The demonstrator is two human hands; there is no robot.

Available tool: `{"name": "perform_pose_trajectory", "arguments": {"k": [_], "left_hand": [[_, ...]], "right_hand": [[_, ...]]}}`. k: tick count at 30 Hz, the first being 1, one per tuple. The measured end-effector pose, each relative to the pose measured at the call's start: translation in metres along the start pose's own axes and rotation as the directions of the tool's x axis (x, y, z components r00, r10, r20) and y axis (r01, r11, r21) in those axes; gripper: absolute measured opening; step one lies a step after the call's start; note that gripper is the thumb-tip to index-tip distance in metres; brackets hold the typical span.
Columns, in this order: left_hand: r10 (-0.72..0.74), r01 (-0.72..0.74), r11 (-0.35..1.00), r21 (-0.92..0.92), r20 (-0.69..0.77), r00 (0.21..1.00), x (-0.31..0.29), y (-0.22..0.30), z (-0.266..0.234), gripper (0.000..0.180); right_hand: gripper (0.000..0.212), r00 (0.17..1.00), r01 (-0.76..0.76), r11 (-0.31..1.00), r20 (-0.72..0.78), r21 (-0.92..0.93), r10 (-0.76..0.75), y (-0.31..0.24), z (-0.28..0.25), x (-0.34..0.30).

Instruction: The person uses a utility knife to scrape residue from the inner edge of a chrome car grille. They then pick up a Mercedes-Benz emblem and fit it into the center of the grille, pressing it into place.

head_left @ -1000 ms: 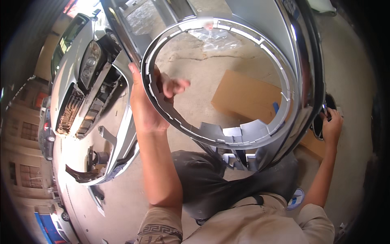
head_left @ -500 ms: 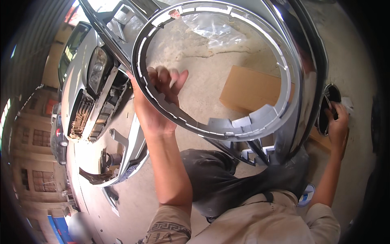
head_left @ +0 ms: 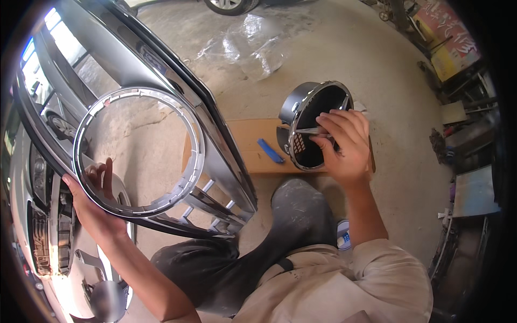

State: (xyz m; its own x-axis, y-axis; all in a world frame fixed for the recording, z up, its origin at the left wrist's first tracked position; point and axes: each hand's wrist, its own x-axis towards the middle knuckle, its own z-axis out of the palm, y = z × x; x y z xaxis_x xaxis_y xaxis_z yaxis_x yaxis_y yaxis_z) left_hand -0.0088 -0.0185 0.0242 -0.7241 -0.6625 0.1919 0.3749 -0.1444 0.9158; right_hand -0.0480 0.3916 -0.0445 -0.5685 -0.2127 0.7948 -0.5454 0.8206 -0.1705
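Observation:
My left hand (head_left: 99, 207) is wrapped round the lower left edge of a silver-grey car bumper (head_left: 116, 56), at the rim of its large round opening (head_left: 198, 141). Its fingertips show inside that opening. To the right, my right hand (head_left: 347, 142) grips a round grille insert (head_left: 297, 103), black inside with a chrome rim and a chrome bar across it. Thumb and fingers pinch at the bar. The insert is tilted and stands apart from the bumper, above a cardboard box.
On the flat cardboard box (head_left: 245, 132) lies a narrow blue object (head_left: 270, 151). Crumpled clear plastic wrap (head_left: 250, 46) is on the floor beyond, near a car wheel (head_left: 231, 4). A partly stripped car (head_left: 37, 215) stands at left. Boards and loose parts line the right side.
My view has turned right. My right hand has brought the grille insert inward, over the cardboard box. My left hand keeps its hold on the bumper, which now appears lower and farther left.

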Motion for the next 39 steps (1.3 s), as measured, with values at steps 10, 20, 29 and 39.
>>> {"name": "perform_pose_trajectory", "arguments": {"k": [10,20,29,39], "left_hand": [[-0.047,0.047,0.999,0.014,0.002,0.999,-0.003,0.0,0.005,0.041],[-0.083,0.091,0.986,0.14,-0.061,0.995,-0.017,0.009,0.016,0.045],[-0.061,0.068,0.987,0.144,-0.055,0.997,-0.021,0.004,0.021,0.045],[-0.079,0.083,0.981,0.176,-0.025,0.997,-0.016,0.0,0.019,0.045]], "right_hand": [[0.029,0.999,0.021,1.0,-0.039,0.004,-0.021,-0.007,-0.001,0.005],[0.034,0.989,-0.071,0.935,-0.096,0.348,0.11,-0.009,-0.002,-0.003],[0.038,0.974,-0.094,0.809,-0.116,0.581,0.196,-0.011,0.001,-0.007],[0.039,0.971,-0.121,0.781,-0.091,0.613,0.222,-0.01,0.007,-0.007]]}}
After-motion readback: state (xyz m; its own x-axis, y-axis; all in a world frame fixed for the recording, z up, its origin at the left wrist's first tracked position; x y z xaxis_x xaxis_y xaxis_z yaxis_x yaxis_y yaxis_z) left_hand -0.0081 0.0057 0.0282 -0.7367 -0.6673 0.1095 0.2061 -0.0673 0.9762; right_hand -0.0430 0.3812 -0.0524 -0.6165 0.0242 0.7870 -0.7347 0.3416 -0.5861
